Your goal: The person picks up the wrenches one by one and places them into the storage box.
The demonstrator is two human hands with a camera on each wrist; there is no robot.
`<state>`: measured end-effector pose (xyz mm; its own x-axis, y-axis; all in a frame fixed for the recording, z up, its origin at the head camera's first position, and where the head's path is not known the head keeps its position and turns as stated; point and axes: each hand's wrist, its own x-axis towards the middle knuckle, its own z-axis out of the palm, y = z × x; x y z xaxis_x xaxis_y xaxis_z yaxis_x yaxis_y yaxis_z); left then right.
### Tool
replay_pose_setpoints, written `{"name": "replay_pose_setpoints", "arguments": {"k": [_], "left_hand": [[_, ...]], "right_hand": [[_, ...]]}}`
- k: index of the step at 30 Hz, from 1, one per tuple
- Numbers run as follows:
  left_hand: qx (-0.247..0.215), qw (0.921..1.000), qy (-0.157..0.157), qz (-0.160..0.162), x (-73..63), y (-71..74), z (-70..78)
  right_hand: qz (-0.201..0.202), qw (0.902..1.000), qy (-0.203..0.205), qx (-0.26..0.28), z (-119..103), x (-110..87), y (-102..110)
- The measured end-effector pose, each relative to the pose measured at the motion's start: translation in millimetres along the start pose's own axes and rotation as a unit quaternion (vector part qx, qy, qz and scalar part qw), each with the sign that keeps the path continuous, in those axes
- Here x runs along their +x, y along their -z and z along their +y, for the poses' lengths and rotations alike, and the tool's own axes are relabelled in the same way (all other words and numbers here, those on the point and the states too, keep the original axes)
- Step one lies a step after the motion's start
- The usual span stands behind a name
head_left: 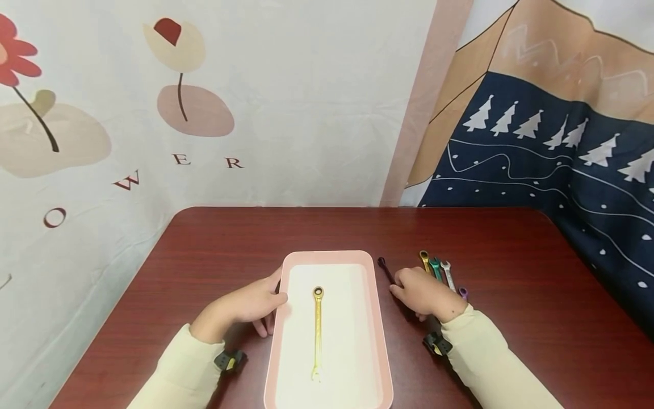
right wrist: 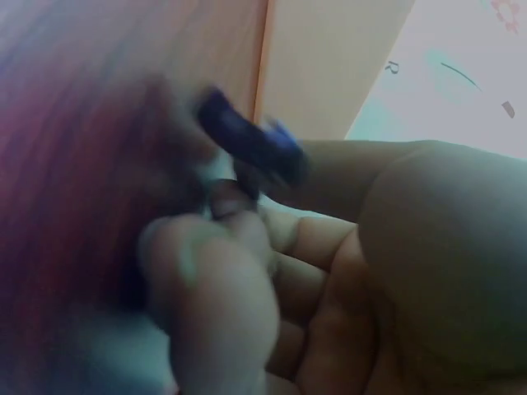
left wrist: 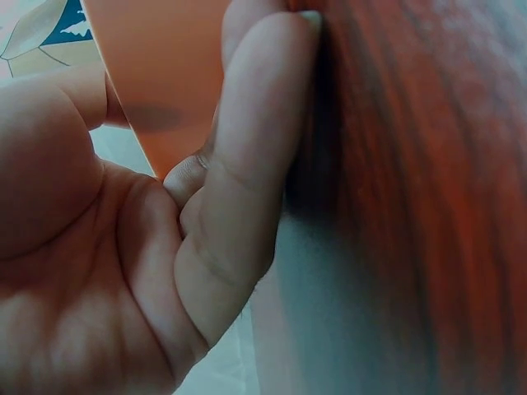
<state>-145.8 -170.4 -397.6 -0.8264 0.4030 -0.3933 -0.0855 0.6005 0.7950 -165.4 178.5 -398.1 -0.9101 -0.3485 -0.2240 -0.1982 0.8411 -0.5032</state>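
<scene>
A pink-rimmed tray (head_left: 327,257) with a white inside lies lengthwise before me. On it rests a gold combination wrench (head_left: 318,326), ring end away from me. My left hand (head_left: 252,301) holds the tray's left edge, thumb over the rim and the other fingers low along the outer side; the left wrist view shows them against the tray wall (left wrist: 165,74). To the right of the tray, my right hand (head_left: 423,291) pinches a dark wrench (head_left: 386,270). One end of this wrench (right wrist: 247,144) sticks out past the fingers, blurred, in the right wrist view.
Beyond my right hand lie more wrenches in a row: a gold one (head_left: 424,258), a teal one (head_left: 435,266), a silver one (head_left: 447,274) and a purple one (head_left: 463,293), partly covered by the hand. The reddish-brown table (head_left: 245,238) ends at a printed curtain (head_left: 317,142).
</scene>
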Motion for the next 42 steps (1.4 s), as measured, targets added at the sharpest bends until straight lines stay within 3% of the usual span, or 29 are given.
{"name": "replay_pose_setpoints", "arguments": {"k": [13, 24, 33, 42], "left_hand": [[0.005, 1.0, 0.007, 0.002, 0.1, 0.1, 0.7], [0.003, 0.9999, 0.013, 0.005, -1.7, -0.2, 0.8], [0.0, 1.0, 0.008, 0.003, -1.8, 0.3, 1.6], [-0.002, 0.9999, 0.013, -0.001, 1.0, 0.6, 0.3]], "right_hand": [[0.057, 0.9974, -0.008, 0.044, -1.6, 5.0, 1.0], [0.152, 0.9848, 0.044, 0.071, -5.7, 7.9, 5.4], [0.141, 0.9644, 0.042, 0.22, -13.6, 3.4, 13.3], [0.138, 0.95, 0.049, 0.276, -20.2, 1.6, 15.3]]}}
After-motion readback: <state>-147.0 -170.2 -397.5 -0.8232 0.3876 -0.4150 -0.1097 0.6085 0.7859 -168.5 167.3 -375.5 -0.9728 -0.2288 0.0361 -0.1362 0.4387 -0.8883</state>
